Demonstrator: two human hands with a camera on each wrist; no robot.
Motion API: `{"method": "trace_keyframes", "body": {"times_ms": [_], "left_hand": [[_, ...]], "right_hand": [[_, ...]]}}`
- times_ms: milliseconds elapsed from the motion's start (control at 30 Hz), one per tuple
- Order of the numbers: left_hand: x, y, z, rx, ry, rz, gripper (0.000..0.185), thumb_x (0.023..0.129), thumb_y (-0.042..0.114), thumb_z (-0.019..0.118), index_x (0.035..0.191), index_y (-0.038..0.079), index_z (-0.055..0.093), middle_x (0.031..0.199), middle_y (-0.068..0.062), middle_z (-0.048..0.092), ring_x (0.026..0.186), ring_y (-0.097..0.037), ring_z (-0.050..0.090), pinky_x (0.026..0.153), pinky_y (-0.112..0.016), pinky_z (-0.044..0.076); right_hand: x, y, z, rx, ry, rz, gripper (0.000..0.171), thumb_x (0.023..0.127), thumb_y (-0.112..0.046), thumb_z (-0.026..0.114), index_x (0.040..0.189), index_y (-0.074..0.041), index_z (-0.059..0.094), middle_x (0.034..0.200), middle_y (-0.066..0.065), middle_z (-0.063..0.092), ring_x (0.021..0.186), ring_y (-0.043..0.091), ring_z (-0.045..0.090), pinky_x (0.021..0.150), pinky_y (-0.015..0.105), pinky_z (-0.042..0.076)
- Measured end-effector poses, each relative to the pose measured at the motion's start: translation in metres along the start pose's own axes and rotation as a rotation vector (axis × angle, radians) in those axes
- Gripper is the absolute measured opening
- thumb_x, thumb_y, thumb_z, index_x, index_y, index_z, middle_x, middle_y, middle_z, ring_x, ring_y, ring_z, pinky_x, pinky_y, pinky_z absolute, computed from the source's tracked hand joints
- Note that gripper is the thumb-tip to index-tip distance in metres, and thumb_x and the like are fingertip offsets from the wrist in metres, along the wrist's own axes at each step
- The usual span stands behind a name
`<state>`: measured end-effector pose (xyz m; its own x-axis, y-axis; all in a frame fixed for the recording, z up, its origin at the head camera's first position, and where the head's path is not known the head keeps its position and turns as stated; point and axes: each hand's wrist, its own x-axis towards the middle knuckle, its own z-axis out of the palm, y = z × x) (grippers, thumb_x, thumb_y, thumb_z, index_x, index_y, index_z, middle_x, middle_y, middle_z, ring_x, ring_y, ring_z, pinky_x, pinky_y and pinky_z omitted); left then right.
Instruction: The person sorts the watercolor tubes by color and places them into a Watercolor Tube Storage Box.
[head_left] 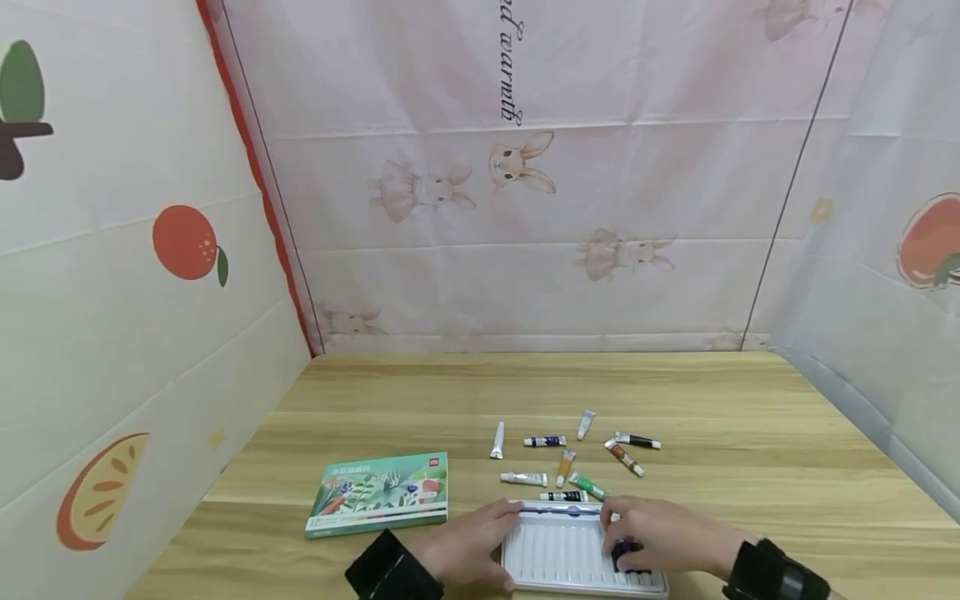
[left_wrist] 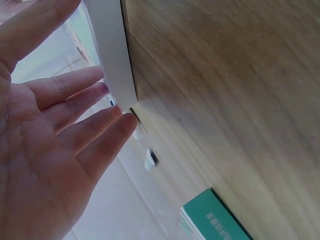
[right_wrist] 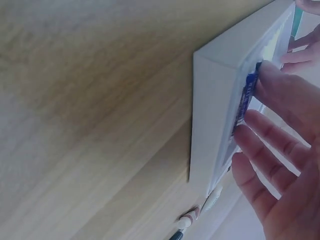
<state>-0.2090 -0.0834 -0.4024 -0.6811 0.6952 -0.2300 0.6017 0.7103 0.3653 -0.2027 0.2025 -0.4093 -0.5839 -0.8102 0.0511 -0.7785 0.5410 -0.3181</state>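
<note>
While the left hand (head_left: 468, 546) steadies the white tray (head_left: 558, 550) at its left edge, the right hand (head_left: 656, 533) works over the right end of this tray. The left hand has its fingers rather straight and relaxed, and they touch the edge. The right hand has bent fingers, and its thumb and fingers pinch a dark blue-violet tube (right_wrist: 246, 97), which is inside the tray at the right end. Whether a second dark tube lies under this hand, I cannot tell.

In the narrow slot along the tray's far side lies a slim stick (head_left: 561, 510), perhaps a brush.

Nine tubes are on the desk (head_left: 240, 533), all beyond the tray. Nearest to its far edge are a black tube (head_left: 564, 497), a green tube (head_left: 588, 486), a white tube (head_left: 524, 479) and an orange tube (head_left: 566, 468). Farther from the tray lie a blue tube (head_left: 545, 442), a silver tube (head_left: 586, 425), a brown tube (head_left: 624, 457), a black-and-white tube (head_left: 637, 441) and a slim white tube (head_left: 497, 440). To the left of the tray lies a green box (head_left: 378, 493).

In my judgement, the work is close to one of its two ends: most of the tray's visible grooves carry no tube, and nine tubes are outside it. From these pictures alone, I cannot say whether tubes are going into the tray or coming out.
</note>
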Motion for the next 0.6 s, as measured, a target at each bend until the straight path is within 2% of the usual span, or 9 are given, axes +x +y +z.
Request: {"method": "trace_keyframes", "body": {"times_ms": [267,600], "left_hand": [[0.0001,-0.0010,0.0011,0.009,0.004,0.008,0.068,0.074,0.034,0.074,0.132,0.008,0.048,0.140,0.001,0.038,0.126,-0.013,0.036,0.099,-0.029,0.037],[-0.0004,-0.0015,0.0014,0.008,0.006,-0.001,0.068,0.074,0.034,0.074,0.132,0.009,0.048,0.141,0.002,0.037,0.128,-0.015,0.033,0.100,-0.030,0.036]], "right_hand": [[-0.0034,0.0041,0.0020,0.009,0.035,-0.013,0.014,0.078,-0.020,0.072,0.092,-0.022,0.073,0.099,-0.010,0.052,0.083,-0.001,0.046,0.065,0.021,0.047],[-0.0080,0.0030,0.0046,-0.065,0.129,-0.058,0.015,0.076,-0.021,0.074,0.091,-0.018,0.074,0.096,-0.011,0.052,0.078,-0.004,0.044,0.060,0.015,0.043]]}}
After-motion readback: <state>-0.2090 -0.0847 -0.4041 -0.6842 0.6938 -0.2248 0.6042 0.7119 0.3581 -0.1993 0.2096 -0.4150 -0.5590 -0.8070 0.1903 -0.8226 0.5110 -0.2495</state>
